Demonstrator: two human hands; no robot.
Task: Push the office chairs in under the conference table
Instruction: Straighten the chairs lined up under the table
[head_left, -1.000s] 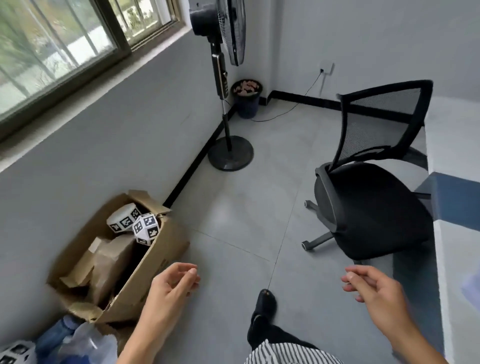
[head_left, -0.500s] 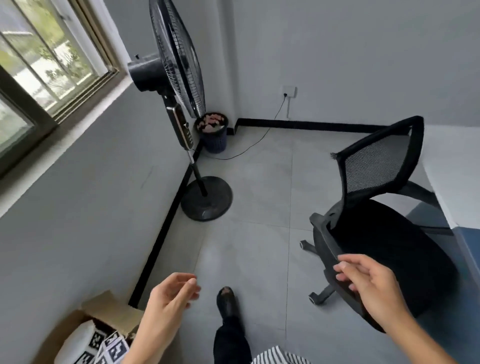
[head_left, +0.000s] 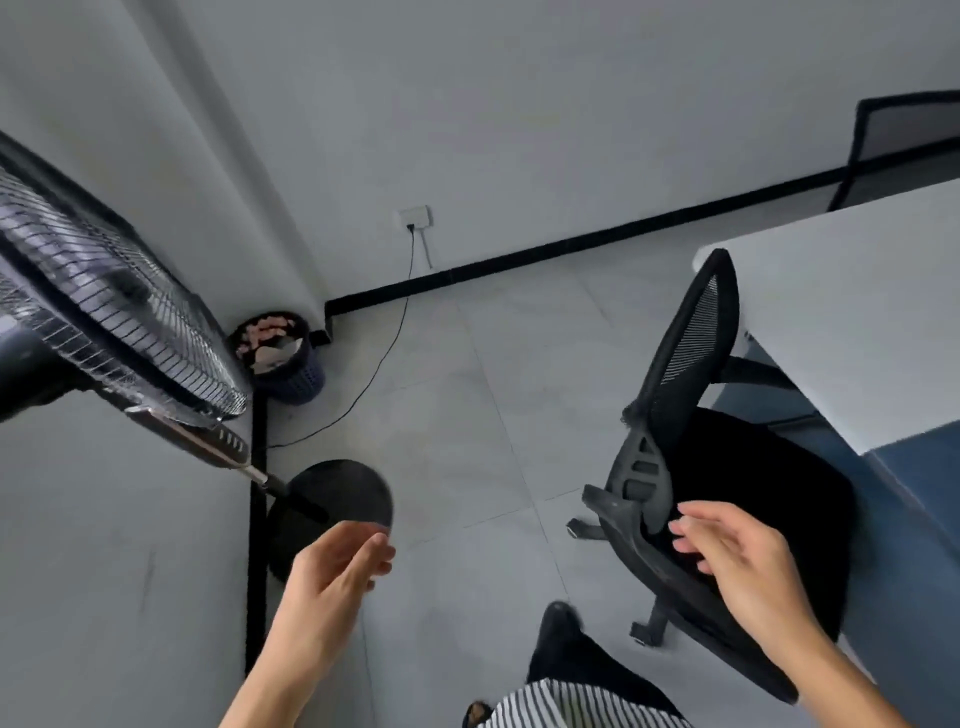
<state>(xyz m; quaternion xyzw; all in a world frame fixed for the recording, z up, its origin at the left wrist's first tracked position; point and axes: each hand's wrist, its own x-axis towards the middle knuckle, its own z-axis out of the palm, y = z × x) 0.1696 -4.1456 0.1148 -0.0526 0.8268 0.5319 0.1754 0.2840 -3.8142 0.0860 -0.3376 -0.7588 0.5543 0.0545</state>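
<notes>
A black office chair (head_left: 748, 483) with a mesh back stands at the right, its seat partly under the white conference table (head_left: 852, 317). My right hand (head_left: 737, 561) hovers over the near edge of the seat, fingers apart, holding nothing. My left hand (head_left: 332, 577) hangs empty over the floor near the fan base, fingers loosely curled. A second black mesh chair (head_left: 904, 135) shows at the top right, behind the table's far end.
A black standing fan (head_left: 109, 317) leans in from the left, its round base (head_left: 332, 499) on the floor by the wall. A dark waste bin (head_left: 280, 358) sits in the corner, and a cable (head_left: 384, 358) runs from the wall socket. My foot (head_left: 561, 634) is below.
I have stepped forward and turned right; the cardboard box has left view. My right hand has come over the chair seat, and the fan now fills the left side.
</notes>
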